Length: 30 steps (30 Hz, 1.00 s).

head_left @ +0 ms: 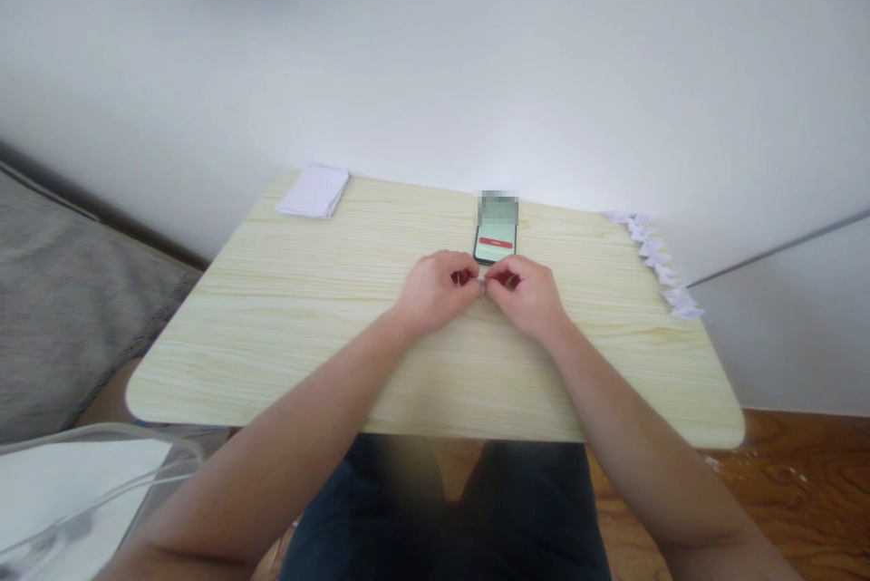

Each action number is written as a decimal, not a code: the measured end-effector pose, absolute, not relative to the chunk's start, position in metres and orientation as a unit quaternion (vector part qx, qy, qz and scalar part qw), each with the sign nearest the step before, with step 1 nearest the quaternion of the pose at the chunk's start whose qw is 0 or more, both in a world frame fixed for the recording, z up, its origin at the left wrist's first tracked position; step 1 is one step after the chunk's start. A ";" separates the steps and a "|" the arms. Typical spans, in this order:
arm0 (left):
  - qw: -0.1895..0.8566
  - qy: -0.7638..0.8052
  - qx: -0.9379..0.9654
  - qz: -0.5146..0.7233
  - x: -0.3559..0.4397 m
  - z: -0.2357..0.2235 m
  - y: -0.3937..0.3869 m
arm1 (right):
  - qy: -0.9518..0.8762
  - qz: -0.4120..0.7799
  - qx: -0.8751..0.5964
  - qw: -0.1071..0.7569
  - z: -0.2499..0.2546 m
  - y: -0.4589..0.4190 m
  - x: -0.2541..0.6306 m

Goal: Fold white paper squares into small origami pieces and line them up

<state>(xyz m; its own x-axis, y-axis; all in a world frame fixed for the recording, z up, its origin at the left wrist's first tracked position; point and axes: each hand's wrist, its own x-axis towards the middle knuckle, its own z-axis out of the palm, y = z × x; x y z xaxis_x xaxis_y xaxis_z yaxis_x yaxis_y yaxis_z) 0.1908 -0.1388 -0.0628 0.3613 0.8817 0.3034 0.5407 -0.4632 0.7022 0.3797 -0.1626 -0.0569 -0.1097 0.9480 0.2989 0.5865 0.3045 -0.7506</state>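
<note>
My left hand [441, 289] and my right hand [525, 293] meet above the middle of the table [326, 327]. Both are closed, thumbs and fingers pinched together. A small whitish piece of paper [483, 286] shows between the two sets of fingertips, mostly hidden by them. Just beyond my hands lies a phone [495, 247], its screen lit with a red bar; the upper part is blurred out.
A stack of white paper sheets [314, 192] rests at the back left of the table. Along the right edge stands a row of several small folded white paper pieces [656, 259]. A white wall [435, 64] rises behind. Grey fabric [68, 309] is at the left.
</note>
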 end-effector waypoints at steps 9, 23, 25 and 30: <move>0.235 0.481 0.781 0.321 0.187 -0.061 -0.137 | -0.717 0.235 -0.526 0.392 -0.059 -0.161 0.384; 0.232 0.457 0.799 0.315 0.189 -0.058 -0.138 | -0.750 0.223 -0.507 0.362 -0.055 -0.162 0.385; 0.235 0.463 0.792 0.320 0.188 -0.059 -0.137 | -0.743 0.222 -0.518 0.361 -0.056 -0.161 0.386; 0.243 0.470 0.778 0.339 0.187 -0.061 -0.135 | -0.723 0.218 -0.550 0.357 -0.057 -0.161 0.388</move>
<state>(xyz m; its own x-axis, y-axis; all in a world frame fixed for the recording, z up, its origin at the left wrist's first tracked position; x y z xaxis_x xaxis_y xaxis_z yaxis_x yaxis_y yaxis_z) 0.1869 -0.1352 -0.0614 0.3294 0.8954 0.2994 0.5667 -0.4412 0.6958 0.3875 -0.1606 -0.0571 -0.1402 0.9507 0.2765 0.6390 0.3002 -0.7082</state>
